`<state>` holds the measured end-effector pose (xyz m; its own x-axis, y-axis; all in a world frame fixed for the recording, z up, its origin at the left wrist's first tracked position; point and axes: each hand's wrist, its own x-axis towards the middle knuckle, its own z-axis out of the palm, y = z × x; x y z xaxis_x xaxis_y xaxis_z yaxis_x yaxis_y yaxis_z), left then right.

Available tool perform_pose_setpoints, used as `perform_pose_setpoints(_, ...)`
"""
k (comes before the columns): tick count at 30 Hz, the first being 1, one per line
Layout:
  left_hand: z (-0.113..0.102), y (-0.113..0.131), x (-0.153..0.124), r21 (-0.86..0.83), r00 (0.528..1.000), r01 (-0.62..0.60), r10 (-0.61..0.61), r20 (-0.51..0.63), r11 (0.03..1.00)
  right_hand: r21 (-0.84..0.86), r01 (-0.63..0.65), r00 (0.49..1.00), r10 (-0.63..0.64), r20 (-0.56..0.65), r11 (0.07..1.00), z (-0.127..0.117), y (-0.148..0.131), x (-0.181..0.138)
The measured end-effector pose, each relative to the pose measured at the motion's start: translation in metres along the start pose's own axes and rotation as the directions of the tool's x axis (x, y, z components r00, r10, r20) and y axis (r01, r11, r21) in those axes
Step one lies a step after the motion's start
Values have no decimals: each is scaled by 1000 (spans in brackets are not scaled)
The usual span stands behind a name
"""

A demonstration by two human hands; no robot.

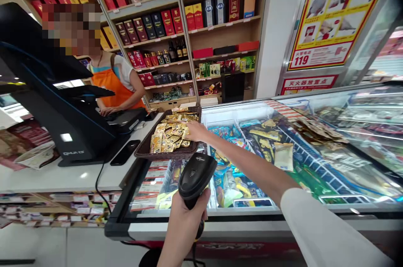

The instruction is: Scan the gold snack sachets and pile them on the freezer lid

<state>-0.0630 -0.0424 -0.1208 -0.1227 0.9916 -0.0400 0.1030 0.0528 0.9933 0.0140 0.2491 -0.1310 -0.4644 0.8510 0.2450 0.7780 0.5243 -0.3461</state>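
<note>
My left hand (185, 216) grips the handle of a black barcode scanner (197, 176) held over the front edge of a glass-topped freezer (315, 212). My right hand (195, 131) reaches forward into a dark wicker basket (143, 149) full of small gold snack packets (170, 134). Its fingers rest on the packets at the basket's right side; they are partly hidden, so I cannot make out a grip.
A black till screen (47, 90) stands on the white counter (47, 176) at left, with a black phone (125, 152) beside the basket. Behind the counter a person in an orange apron (115, 86) types. Shelves of boxed bottles (176, 23) fill the back wall.
</note>
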Motion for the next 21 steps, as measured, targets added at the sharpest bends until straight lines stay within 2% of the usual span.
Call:
perform_pose_setpoints(3,-18,-2,-10,5,997,44,-44,-59,999,-82,-150,967,164,196,985,13,-4,31)
perform_pose_setpoints(5,-29,-5,-14,11,993,58,-56,-104,998,-83,-220,944,234,235,972,19,-3,43)
perform_pose_setpoints(8,-38,-10,-14,-4,989,69,-69,-132,998,-87,-172,960,186,209,981,25,-1,44)
perform_pose_setpoints(11,-41,-14,-12,-28,993,77,-79,-88,997,-170,-72,981,101,168,983,20,0,33)
perform_pose_setpoints(14,-38,-13,-11,-5,997,80,-80,-15,997,-184,-27,998,37,52,983,5,-1,17)
perform_pose_setpoints(17,-33,-9,-13,-23,996,87,-87,-13,996,-6,-44,983,42,-180,999,-15,-1,-2)
perform_pose_setpoints(19,-29,-8,-14,-50,996,85,-87,-32,995,201,-51,929,120,-350,978,-27,2,-18)
perform_pose_setpoints(21,-24,-8,-13,-57,998,63,-65,-25,996,423,-61,843,274,-463,904,-37,6,-38)
